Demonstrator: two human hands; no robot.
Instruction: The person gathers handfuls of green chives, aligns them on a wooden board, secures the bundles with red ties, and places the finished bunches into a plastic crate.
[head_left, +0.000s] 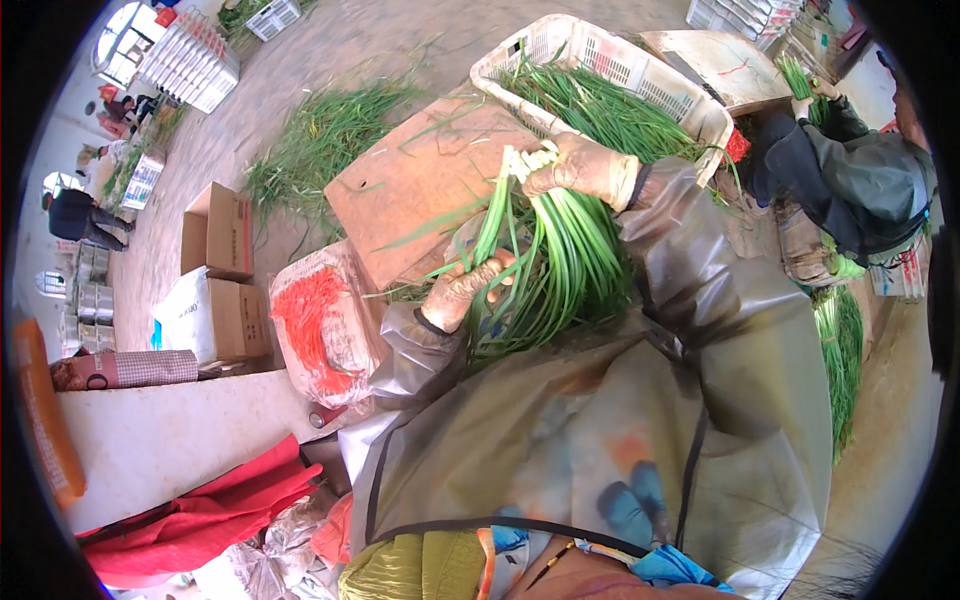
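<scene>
My right hand (574, 166), in a soiled glove, grips a bundle of long green stalks (581, 255) near its pale cut ends. The leaves hang down over my lap. My left hand (466, 289), gloved too, closes around a smaller bunch of the same stalks (492, 225), whose white ends rise beside those of the bundle. Both hands are above the near edge of a worn brown board (427, 180). Just beyond the right hand stands a white plastic crate (604, 56) with more green stalks (600, 105) inside.
Cut greens (330, 135) lie on the floor beyond the board. Red ties (315, 322) rest on a package at left, near cardboard boxes (217, 232). A co-worker (855, 172) sits at right, holding stalks, with another green pile (838, 367) nearby. Stacked crates (187, 60) stand far left.
</scene>
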